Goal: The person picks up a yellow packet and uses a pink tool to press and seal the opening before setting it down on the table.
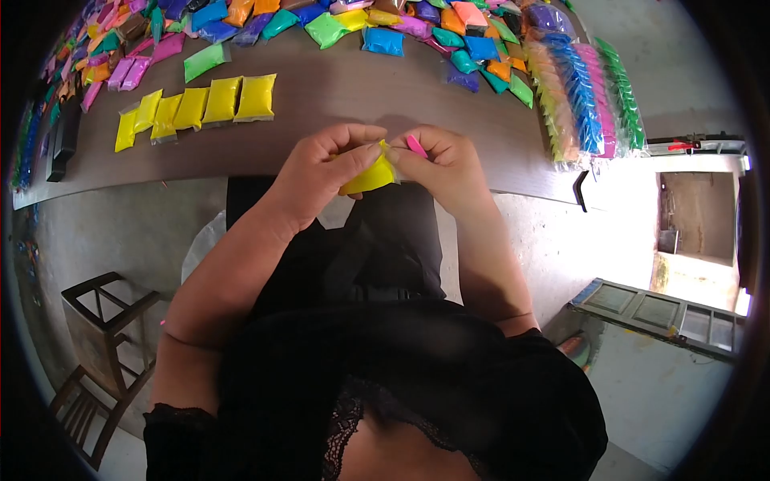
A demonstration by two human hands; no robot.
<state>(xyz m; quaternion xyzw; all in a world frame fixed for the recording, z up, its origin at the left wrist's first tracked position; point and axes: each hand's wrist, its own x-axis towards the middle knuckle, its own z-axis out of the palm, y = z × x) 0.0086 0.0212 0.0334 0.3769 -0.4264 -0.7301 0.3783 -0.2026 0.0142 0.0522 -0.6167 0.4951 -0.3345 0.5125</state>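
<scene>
A yellow packet (370,175) is held up near the table's front edge, between both hands. My left hand (335,160) is closed on it, thumb over its top edge. My right hand (437,164) pinches the packet's right corner between thumb and fingers. A small pink piece (415,146) sticks out from between the right fingers; the rest of it is hidden. To the left, a row of several yellow packets (191,108) lies on the brown table (321,88).
Many coloured packets (327,30) are heaped along the table's far side. Strips of yellow, blue, pink and green packets (579,96) hang over the right end. A black object (62,148) lies at the left end. Wooden chairs (104,337) stand at lower left.
</scene>
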